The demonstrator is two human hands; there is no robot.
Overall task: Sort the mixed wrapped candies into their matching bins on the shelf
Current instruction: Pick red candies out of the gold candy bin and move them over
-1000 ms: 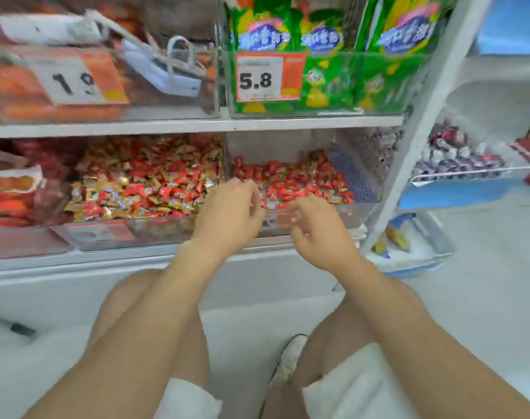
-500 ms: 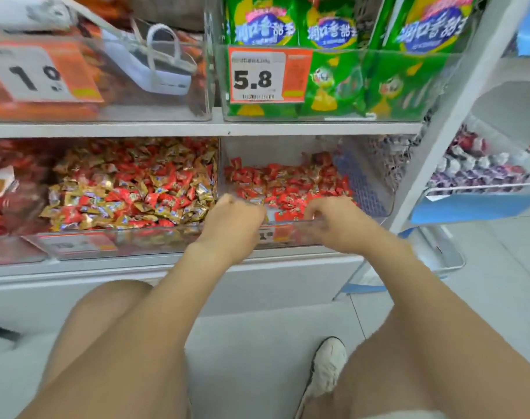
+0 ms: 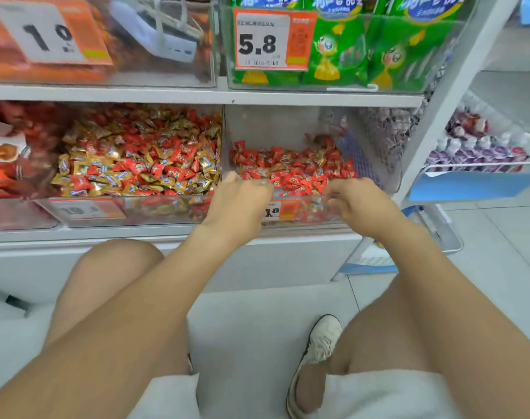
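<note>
The left hand and right hand reach over the near rim of the right bin, probably picking strays from its red candies. Their fingers curl downward, and any grip is hidden. The left bin holds red and gold candies mixed.

One view only: a wide-angle camera on the person's head, held low in front of the shelf, facing forward and down. Range is close: the left hand and right hand sit mid-frame at the near edge of the right candy bin, and the left knee and a shoe fill the near bottom. The top edge cuts off the upper bins; a second rack shows at far right.
</note>
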